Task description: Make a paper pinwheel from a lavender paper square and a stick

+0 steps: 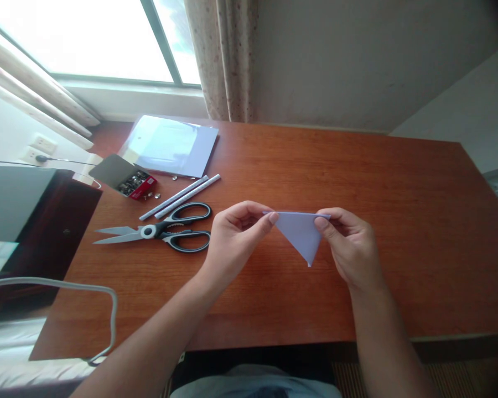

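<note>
A folded triangle of lilac paper [301, 235] is held up over the wooden desk, its long straight edge on top and a point hanging down. My left hand [243, 226] pinches its left corner between thumb and fingers. At the right corner, my right hand [348, 237] grips it the same way, thumb on the near face. Left of my left hand lie scissors [161, 229] with dark handles, the blades slightly apart and pointing left. Behind the scissors rest two rolled paper tubes [186, 197], side by side.
An open red box [143, 188] of small metal pieces stands at the back left, with a few pieces loose beside it. Behind it lies a clear sleeve with lilac sheets [203, 152]. A pale cable [114, 309] curves over the desk's [398, 193] left front corner.
</note>
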### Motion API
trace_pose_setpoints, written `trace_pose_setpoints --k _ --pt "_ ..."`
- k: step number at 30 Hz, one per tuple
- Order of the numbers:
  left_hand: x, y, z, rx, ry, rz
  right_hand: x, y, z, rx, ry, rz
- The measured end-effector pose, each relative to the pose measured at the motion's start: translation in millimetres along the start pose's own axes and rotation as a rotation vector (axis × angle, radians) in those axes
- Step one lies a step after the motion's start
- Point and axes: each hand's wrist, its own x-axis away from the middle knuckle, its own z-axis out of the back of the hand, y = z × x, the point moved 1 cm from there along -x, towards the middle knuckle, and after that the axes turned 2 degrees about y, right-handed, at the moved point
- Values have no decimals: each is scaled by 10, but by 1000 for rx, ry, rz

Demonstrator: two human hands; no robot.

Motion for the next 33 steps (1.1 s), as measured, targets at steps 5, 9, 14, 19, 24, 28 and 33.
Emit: trace_pose_setpoints --k 5,9,14,19,24,28,33 --pt "-2 9 3 -5 -12 -3 2 -6 -2 -20 -15 5" --pt "0 14 7 8 -8 0 6 -29 -7 -5 -13 28" --pt "-3 -1 3 32 -7 7 4 -35 -9 37 -4 34" --pt "-5 -8 2 26 -4 8 -1 -22 -5 32 -10 33" --pt "-7 -16 11 4 6 1 2 -30 -7 54 -9 33" --pt "-8 -18 19 10 11 -3 5 -58 -23 51 -5 36" --pt "-6 -16 26 35 10 -2 -8 -48 -34 31 20 51"
